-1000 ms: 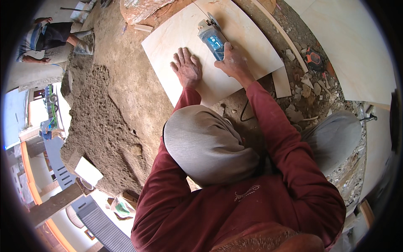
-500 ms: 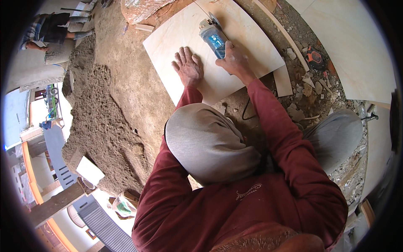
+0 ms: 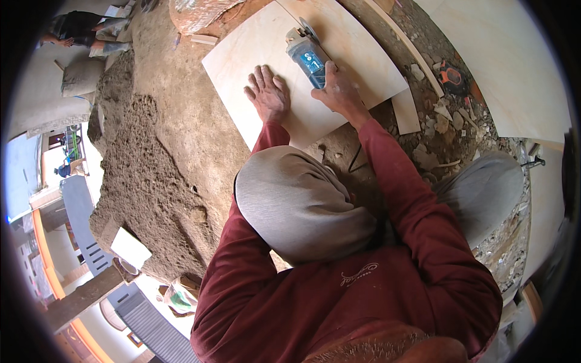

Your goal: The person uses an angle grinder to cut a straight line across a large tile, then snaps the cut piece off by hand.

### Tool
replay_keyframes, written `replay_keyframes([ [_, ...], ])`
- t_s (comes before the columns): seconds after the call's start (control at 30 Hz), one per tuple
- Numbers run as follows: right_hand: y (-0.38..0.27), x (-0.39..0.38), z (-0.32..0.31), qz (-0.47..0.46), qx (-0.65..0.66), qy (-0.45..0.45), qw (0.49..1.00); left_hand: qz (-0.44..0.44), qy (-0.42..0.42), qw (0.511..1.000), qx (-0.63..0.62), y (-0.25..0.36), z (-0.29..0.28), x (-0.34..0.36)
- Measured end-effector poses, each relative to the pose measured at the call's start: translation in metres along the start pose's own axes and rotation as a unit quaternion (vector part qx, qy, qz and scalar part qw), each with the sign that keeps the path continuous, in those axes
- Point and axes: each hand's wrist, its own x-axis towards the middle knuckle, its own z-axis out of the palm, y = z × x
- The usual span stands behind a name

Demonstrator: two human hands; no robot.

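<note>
A large cream marbled tile (image 3: 369, 51) lies on the ground in front of my knees. My left hand (image 3: 269, 95) rests flat on it, fingers spread, left of a blue angle grinder (image 3: 308, 62). Wrapped round the grinder's rear body is my right hand (image 3: 341, 92). The tool's cutting disc (image 3: 308, 28) stands on edge at the tile's surface, and a thin straight line runs from the disc to the tile's far edge. Whether the disc is spinning I cannot tell. Behind my right wrist a dark cord (image 3: 356, 158) trails toward the ground.
Right of the tile lie a narrow tile offcut (image 3: 405, 112), a long curved-looking strip (image 3: 411, 51), rubble (image 3: 442, 124) and an orange-black tape measure (image 3: 452, 78). Another large tile (image 3: 514, 78) is farther right. A sand heap (image 3: 145, 181) spreads leftward. A person (image 3: 75, 30) is at upper left.
The view has shifted slightly. The person at upper left has changed posture. My hands keep nearly the same places, with the grinder still held at the line.
</note>
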Motion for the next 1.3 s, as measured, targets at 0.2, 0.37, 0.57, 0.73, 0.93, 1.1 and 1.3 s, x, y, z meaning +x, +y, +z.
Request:
replay_keyframes([
  [0.2, -0.005, -0.004, -0.009, 0.012, 0.028, -0.009, 1.0, 0.002, -0.006, 1.0, -0.003, -0.001, 0.0, 0.0],
  [0.37, -0.004, 0.0, -0.009, 0.017, 0.033, -0.016, 0.999, 0.009, -0.003, 1.0, -0.004, 0.0, 0.0, 0.0],
  [0.57, -0.006, 0.002, -0.009, 0.019, 0.044, -0.026, 0.999, 0.007, 0.0, 1.0, -0.004, -0.004, 0.001, -0.001],
  [0.73, 0.003, -0.003, -0.001, -0.011, 0.018, 0.013, 1.0, 0.01, 0.002, 1.0, -0.002, 0.0, 0.001, 0.0],
  [0.93, 0.005, -0.014, -0.001, -0.017, 0.032, 0.019, 0.999, 0.009, 0.003, 1.0, 0.0, -0.001, -0.002, 0.0],
  [1.1, 0.005, -0.015, -0.006, 0.011, 0.031, -0.001, 0.999, -0.011, -0.022, 1.0, 0.009, 0.004, -0.004, 0.0],
  [1.3, 0.005, -0.013, -0.009, 0.022, 0.034, -0.015, 0.999, 0.007, -0.01, 1.0, -0.003, 0.005, -0.003, 0.001],
])
